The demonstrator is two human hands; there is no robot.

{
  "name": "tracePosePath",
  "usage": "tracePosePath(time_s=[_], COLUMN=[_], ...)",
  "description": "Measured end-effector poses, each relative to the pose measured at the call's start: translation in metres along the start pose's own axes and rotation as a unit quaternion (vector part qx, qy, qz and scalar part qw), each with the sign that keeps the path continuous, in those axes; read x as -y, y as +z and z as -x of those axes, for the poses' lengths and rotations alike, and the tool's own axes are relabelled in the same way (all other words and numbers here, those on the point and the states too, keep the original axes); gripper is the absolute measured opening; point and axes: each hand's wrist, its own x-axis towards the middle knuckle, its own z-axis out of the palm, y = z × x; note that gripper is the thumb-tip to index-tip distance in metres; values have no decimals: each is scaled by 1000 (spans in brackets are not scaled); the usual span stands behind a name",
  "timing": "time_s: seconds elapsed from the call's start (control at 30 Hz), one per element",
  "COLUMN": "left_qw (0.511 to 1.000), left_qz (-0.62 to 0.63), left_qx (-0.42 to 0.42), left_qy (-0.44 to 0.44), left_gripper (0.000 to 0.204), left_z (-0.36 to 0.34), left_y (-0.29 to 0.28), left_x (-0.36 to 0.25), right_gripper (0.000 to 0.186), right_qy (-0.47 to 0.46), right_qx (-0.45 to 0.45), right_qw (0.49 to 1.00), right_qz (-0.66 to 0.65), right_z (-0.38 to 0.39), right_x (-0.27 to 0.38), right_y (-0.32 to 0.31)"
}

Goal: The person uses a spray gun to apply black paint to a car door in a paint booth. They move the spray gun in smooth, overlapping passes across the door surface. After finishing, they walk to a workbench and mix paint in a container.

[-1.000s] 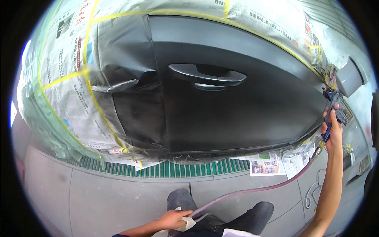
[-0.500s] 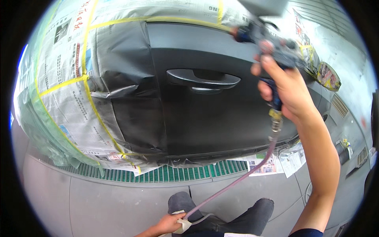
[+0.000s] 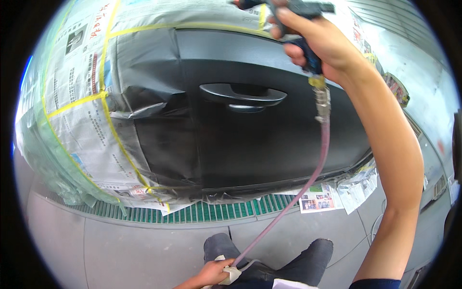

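My right hand [image 3: 320, 41] is wrapped round the grip of a spray gun [image 3: 299, 13], raised near the upper edge of a dark grey car door [image 3: 269, 139]. The gun's nozzle points left, and its top is cut off by the picture's edge. From the metal fitting under the grip a pinkish air hose [image 3: 322, 149] hangs in a curve down to my lap. There my left hand [image 3: 215, 273] is closed round the hose together with a crumpled whitish cloth [image 3: 233, 275]. A door handle [image 3: 243, 96] sits on the door, below and left of the gun.
Newspaper [image 3: 86, 125] held by yellow masking tape [image 3: 77, 104] covers the car left of and above the door. Green plastic film [image 3: 53, 168] drapes at far left. A floor grate [image 3: 192, 212] runs below the door, with loose newspaper sheets [image 3: 320, 200] lying over it. A covered mirror [image 3: 398, 89] juts out at right.
My right hand has moved up and to the left with the spray gun, and the hose has swung along. My left hand has shifted slightly right and up, still on the hose.
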Motion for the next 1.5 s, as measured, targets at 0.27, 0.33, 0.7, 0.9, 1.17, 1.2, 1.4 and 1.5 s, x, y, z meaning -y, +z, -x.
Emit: tracePosePath(time_s=[0.27, 0.33, 0.7, 0.9, 1.17, 1.2, 1.4, 1.5], left_qw=[998, 997, 1000, 997, 989, 990, 986, 988], left_qz=[-35, -51, -16, -53, -142, -140, -161, -155], left_qx=[-14, -10, 10, 42, 33, 30, -6, 9], left_qy=[47, 59, 9, -28, 0, 3, 33, -2], left_gripper=[35, 38, 51, 52, 56, 56, 57, 58], left_z=[-39, -50, -121, -177, -251, -256, -276, -280], left_y=[13, 13, 55, 96, 160, 164, 195, 204], left_x=[-16, -29, -104, -164, -227, -236, -266, -286], right_gripper=[35, 32, 26, 26, 25, 24, 25, 26], right_qy=[76, 91, 62, 36, 33, 37, 49, 73], right_qx=[-163, -214, -341, -379, -388, -386, -388, -402], right_qw=[983, 972, 936, 923, 913, 910, 897, 888], right_qz=[-44, -43, -58, -48, -126, -149, -208, -209], right_z=[100, 122, 212, 259, 292, 290, 289, 295], right_x=[-83, -100, -195, -273, -351, -350, -378, -378], right_y=[-146, -174, -301, -359, -453, -464, -550, -590])
